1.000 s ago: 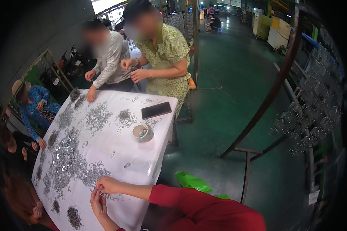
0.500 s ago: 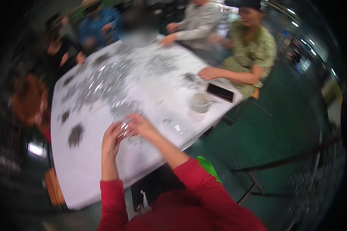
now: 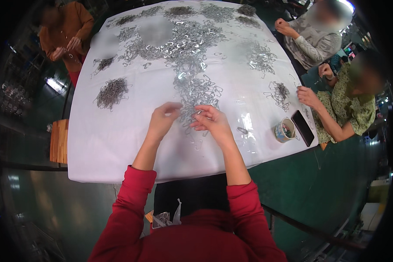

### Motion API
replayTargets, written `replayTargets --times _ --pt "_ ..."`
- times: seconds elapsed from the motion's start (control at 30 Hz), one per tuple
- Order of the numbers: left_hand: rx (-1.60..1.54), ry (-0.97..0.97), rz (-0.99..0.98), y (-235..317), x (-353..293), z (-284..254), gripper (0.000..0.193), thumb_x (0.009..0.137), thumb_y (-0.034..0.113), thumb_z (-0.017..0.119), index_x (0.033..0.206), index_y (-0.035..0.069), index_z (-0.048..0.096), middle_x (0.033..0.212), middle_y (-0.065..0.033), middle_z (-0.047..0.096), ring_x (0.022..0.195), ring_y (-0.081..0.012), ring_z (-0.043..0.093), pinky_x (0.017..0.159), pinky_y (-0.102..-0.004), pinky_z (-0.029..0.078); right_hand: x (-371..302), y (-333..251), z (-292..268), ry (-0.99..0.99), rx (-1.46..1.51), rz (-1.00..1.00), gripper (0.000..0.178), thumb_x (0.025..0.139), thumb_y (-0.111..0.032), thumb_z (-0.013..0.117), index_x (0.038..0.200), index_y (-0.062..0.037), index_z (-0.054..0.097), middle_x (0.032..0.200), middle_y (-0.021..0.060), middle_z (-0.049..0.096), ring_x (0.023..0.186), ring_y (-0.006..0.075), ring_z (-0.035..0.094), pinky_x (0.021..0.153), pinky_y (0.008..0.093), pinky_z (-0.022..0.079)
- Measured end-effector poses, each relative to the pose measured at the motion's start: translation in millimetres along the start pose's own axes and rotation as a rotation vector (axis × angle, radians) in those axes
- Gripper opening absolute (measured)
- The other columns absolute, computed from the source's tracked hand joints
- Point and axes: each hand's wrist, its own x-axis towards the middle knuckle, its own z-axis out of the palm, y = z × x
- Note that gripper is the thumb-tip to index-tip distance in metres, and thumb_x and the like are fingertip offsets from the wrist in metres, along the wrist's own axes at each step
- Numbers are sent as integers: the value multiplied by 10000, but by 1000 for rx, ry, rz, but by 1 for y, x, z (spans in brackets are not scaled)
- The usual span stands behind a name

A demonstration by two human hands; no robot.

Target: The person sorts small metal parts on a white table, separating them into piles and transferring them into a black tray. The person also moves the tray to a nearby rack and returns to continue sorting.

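Over the near end of a long pile of small bent metal wire hooks [image 3: 201,89], both my hands are raised a short way apart. My left hand [image 3: 163,120] is closed, its thumb and fingertips pressed together; anything between them is too small to make out. Between the thumb and forefinger of my right hand [image 3: 214,124] is a small shiny metal hook [image 3: 198,112], while the other fingers curl loosely below. A few loose hooks [image 3: 196,144] lie on the white table cover [image 3: 118,153] just below my hands.
A darker heap of hooks [image 3: 112,93] lies left, and a smaller one [image 3: 280,92] right. Near the right edge stand a tub [image 3: 284,130] and a black phone [image 3: 303,128]. Co-workers sit at both sides; one person's hand [image 3: 308,97] rests by the right edge. A wooden stool [image 3: 59,141] is left.
The view has swung, so the table now lies squarely ahead and looks sharper. My hands, close together around something shiny before, are now a little apart.
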Motion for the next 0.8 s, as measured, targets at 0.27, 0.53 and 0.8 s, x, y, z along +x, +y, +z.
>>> replayTargets --times 0.27,0.53,0.8 --pt "-87 -181 -17 -9 7 12 230 879 145 645 1041 -15 676 963 -61 670 889 -137 596 814 -282 466 13 5 -1 36 -68 38 309 893 -88 635 1175 8 556 909 111 667 728 178 684 614 261 548" --pt "-202 -145 -98 -12 6 24 144 874 76 650 998 4 652 879 -20 632 815 -95 579 755 -245 473 10 13 -3 72 83 76 321 879 -79 655 1171 10 553 875 107 659 702 182 678 593 273 553" --pt "-82 -72 -6 -10 -3 33 146 863 67 639 999 15 654 846 -27 651 789 -91 594 716 -242 483 2 7 -9 74 54 122 239 894 -93 641 1111 -4 596 867 70 659 739 155 671 594 259 540"
